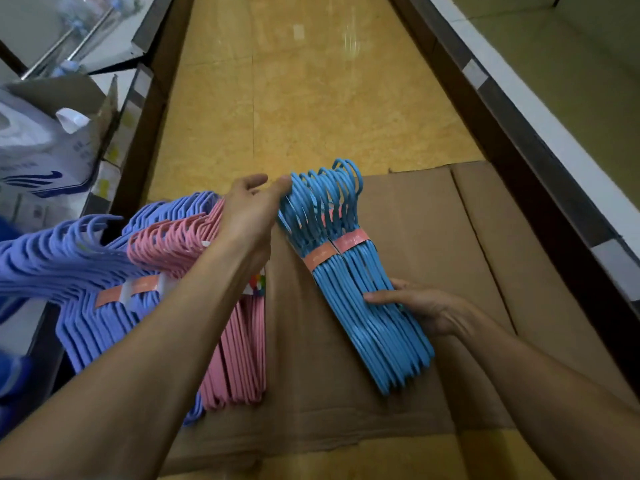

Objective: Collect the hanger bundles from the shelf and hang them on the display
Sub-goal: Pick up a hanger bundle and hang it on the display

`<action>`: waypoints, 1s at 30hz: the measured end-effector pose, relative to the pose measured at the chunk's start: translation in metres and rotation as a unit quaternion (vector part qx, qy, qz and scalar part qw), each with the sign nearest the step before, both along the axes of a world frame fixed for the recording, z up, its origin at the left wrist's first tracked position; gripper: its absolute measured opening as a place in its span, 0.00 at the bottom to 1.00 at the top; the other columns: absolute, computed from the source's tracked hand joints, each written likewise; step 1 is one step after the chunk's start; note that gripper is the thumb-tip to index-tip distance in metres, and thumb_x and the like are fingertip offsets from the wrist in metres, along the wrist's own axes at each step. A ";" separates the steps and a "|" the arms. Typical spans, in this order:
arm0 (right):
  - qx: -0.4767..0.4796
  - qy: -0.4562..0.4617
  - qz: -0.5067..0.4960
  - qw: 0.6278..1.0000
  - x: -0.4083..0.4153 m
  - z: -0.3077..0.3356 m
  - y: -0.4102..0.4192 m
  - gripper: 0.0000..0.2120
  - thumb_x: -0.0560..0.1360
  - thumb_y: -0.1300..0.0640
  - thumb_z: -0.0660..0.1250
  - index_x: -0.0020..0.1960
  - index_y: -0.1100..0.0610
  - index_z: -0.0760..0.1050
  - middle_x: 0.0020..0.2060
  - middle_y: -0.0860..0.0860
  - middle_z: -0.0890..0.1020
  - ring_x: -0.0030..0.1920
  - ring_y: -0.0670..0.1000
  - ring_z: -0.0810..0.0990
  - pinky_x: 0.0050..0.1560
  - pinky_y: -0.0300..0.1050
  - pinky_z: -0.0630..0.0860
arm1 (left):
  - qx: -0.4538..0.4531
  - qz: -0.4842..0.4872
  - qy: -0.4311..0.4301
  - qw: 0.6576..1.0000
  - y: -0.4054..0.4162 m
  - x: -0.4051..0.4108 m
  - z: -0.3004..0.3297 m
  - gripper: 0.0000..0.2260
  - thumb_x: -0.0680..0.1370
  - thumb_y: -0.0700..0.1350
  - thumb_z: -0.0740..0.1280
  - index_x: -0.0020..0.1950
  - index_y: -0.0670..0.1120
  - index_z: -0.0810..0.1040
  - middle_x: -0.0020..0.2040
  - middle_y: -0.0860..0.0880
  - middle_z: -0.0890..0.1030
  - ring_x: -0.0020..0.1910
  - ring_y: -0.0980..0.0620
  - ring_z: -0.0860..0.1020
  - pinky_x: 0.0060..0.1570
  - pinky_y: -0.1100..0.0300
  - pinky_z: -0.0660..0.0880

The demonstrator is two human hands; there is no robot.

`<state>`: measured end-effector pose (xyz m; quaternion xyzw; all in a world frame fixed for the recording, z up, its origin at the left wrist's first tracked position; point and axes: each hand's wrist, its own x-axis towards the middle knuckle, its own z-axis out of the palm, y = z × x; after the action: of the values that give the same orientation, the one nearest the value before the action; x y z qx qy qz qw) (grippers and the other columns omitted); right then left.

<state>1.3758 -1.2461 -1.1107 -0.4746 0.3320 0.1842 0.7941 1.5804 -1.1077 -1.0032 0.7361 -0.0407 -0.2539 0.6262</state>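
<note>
Two bundles of blue hangers [367, 306], each bound by an orange paper band, lie side by side on flattened brown cardboard [433, 237]. My left hand [249, 213] reaches over to their hooks, and its fingertips touch the hook end. My right hand [426, 306] presses with straight fingers against the right side of the bundles' lower part. To the left lie a pink hanger bundle [239, 341] and purple hanger bundles [86, 271], partly under my left forearm.
The cardboard covers a yellow tiled aisle floor [304, 98]. Shelving with a white sack [38, 157] and a cardboard box [93, 98] runs along the left. A dark shelf edge [519, 150] with white price strips runs along the right.
</note>
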 end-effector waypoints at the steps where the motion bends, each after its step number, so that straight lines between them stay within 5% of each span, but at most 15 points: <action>1: -0.010 0.006 0.005 1.000 -0.004 -0.001 -0.006 0.22 0.69 0.57 0.74 0.62 0.56 0.78 0.54 0.57 0.85 0.53 0.58 0.85 0.52 0.53 0.82 | -0.002 -0.024 0.019 1.000 -0.005 -0.004 -0.005 0.27 0.73 0.54 0.72 0.65 0.39 0.75 0.59 0.43 0.82 0.56 0.48 0.82 0.62 0.49 0.76; 9: -0.056 0.014 -0.007 0.998 -0.024 -0.019 -0.010 0.16 0.73 0.59 0.74 0.61 0.59 0.78 0.53 0.56 0.86 0.51 0.56 0.86 0.50 0.50 0.83 | -0.015 -0.121 0.088 0.989 -0.040 -0.036 -0.019 0.34 0.71 0.60 0.67 0.74 0.48 0.68 0.66 0.47 0.79 0.60 0.49 0.80 0.62 0.48 0.76; 12: -0.083 0.005 0.008 0.997 -0.024 -0.019 -0.012 0.18 0.73 0.58 0.75 0.61 0.58 0.79 0.54 0.56 0.86 0.54 0.56 0.85 0.55 0.53 0.82 | -0.041 -0.130 0.112 0.984 -0.042 -0.034 -0.020 0.30 0.75 0.54 0.67 0.75 0.46 0.67 0.67 0.43 0.79 0.62 0.46 0.80 0.50 0.54 0.78; 16: -0.162 -0.012 0.039 0.986 -0.026 -0.012 -0.007 0.18 0.72 0.53 0.77 0.59 0.54 0.79 0.51 0.50 0.86 0.51 0.49 0.86 0.50 0.46 0.82 | -0.066 -0.133 0.124 0.981 -0.038 -0.033 -0.019 0.29 0.77 0.50 0.67 0.75 0.41 0.66 0.68 0.40 0.77 0.56 0.48 0.80 0.37 0.62 0.77; 20: -0.283 -0.015 -0.009 0.959 -0.024 -0.015 0.012 0.30 0.64 0.39 0.80 0.61 0.46 0.73 0.52 0.45 0.85 0.51 0.45 0.84 0.56 0.51 0.82 | -0.073 -0.134 0.127 0.980 -0.039 -0.035 -0.019 0.27 0.78 0.49 0.66 0.75 0.40 0.66 0.67 0.39 0.77 0.51 0.50 0.80 0.36 0.62 0.77; 24: -0.436 0.035 -0.051 0.898 -0.016 -0.019 0.036 0.49 0.53 0.22 0.72 0.68 0.42 0.63 0.59 0.43 0.78 0.59 0.48 0.78 0.60 0.58 0.77 | -0.080 -0.132 0.131 0.979 -0.044 -0.036 -0.020 0.26 0.79 0.48 0.66 0.75 0.39 0.67 0.67 0.39 0.77 0.52 0.49 0.80 0.34 0.64 0.77; 27: -0.524 0.080 -0.016 0.848 -0.010 -0.014 0.050 0.61 0.56 0.20 0.67 0.78 0.50 0.52 0.72 0.50 0.68 0.71 0.55 0.67 0.71 0.60 0.65 | -0.081 -0.130 0.126 0.980 -0.042 -0.036 -0.021 0.26 0.79 0.48 0.66 0.74 0.39 0.67 0.66 0.39 0.78 0.52 0.49 0.80 0.34 0.64 0.77; 30: -0.562 0.123 -0.012 0.818 -0.001 -0.010 0.067 0.62 0.63 0.26 0.70 0.80 0.57 0.43 0.77 0.53 0.58 0.76 0.56 0.59 0.73 0.58 0.56 | -0.092 -0.117 0.125 0.981 -0.040 -0.038 -0.020 0.27 0.77 0.49 0.67 0.73 0.41 0.69 0.65 0.40 0.79 0.54 0.49 0.81 0.35 0.63 0.78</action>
<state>1.3747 -1.1792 -1.1203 -0.8082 0.4780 0.0129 0.3438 1.5423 -1.1473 -1.0235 0.6280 -0.0705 -0.4106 0.6573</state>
